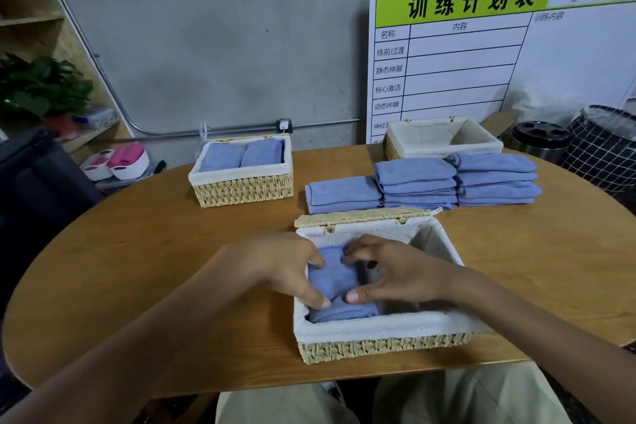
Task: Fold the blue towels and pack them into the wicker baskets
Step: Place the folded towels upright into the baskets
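Observation:
A folded blue towel (333,280) lies in the left half of the near wicker basket (385,330), which has a white cloth liner. My left hand (287,265) grips the towel's left side, thumb and fingers curled over it. My right hand (389,268) holds its right side, thumb on the near end. The basket's right half holds nothing. Three stacks of folded blue towels (420,184) sit behind this basket. A second basket (242,182) at the back left holds two folded towels. A third basket (444,141) stands at the back right.
The baskets rest on a round wooden table (144,258). A white planning board (481,55) leans on the grey wall. A black bin (540,141) and a checked hamper (605,148) stand at the right. A shelf with plants (41,86) is at the left.

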### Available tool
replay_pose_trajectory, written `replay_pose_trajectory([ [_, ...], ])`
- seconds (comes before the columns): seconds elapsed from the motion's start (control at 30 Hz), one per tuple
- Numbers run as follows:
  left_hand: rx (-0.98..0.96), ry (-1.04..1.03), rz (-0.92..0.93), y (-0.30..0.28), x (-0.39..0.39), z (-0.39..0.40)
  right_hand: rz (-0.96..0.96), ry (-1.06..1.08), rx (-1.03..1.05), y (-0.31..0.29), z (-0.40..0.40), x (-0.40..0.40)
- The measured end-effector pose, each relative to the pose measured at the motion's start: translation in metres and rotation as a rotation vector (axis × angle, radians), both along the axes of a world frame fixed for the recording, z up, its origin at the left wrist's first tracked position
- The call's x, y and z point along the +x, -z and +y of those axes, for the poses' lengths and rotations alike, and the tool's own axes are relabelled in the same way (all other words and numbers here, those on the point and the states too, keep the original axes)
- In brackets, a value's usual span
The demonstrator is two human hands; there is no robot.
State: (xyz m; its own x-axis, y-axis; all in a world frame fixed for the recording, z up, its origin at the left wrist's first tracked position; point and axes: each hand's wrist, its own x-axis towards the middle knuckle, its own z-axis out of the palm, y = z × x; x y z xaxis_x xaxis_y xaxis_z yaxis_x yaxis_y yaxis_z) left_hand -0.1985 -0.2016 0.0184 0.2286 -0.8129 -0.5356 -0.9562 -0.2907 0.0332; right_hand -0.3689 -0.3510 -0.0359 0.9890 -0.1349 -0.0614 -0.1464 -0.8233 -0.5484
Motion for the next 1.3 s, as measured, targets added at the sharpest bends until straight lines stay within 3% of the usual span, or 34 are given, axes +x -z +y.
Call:
replay_pose_trajectory([
  [0.23, -0.014, 0.032, -0.058, 0.005, -0.013, -0.005, 0.046, -0.013, -0.02, 0.005, 0.0, 0.003],
  [0.47, -0.034, 0.052, -0.148, 0.0, -0.026, -0.004, 0.031, -0.061, -0.295, 0.015, 0.003, 0.005],
  [0.6, 0.071, -0.023, 0.051, -0.011, -0.009, -0.006, 0.072, -0.069, -0.136, 0.006, -0.002, 0.003],
  [0.7, 0.02, 0.025, -0.016, -0.003, -0.015, -0.005, 0.069, -0.08, -0.089, 0.007, -0.004, 0.003],
  [0.93, -0.068, 0.05, -0.15, 0.013, -0.026, -0.005, 0.031, -0.102, -0.313, 0.011, 0.002, 0.006],
  [1.03, -0.06, 0.064, -0.102, 0.009, -0.024, -0.005, 0.038, -0.087, -0.249, 0.006, 0.002, 0.005],
  [1.1, -0.041, 0.061, 0.039, -0.006, -0.01, -0.007, 0.039, -0.071, -0.159, -0.006, -0.001, 0.002],
  [1.2, -0.202, -0.068, 0.375, -0.041, 0.022, -0.018, -0.075, 0.001, 0.082, -0.034, -0.01, -0.005],
  [1.23, -0.321, -0.125, 0.417, -0.049, 0.032, -0.027, -0.155, 0.04, 0.16, -0.043, -0.014, -0.006],
  [1.3, -0.576, -0.144, 0.315, -0.052, 0.051, -0.056, -0.333, 0.124, 0.215, -0.054, -0.027, -0.005],
])
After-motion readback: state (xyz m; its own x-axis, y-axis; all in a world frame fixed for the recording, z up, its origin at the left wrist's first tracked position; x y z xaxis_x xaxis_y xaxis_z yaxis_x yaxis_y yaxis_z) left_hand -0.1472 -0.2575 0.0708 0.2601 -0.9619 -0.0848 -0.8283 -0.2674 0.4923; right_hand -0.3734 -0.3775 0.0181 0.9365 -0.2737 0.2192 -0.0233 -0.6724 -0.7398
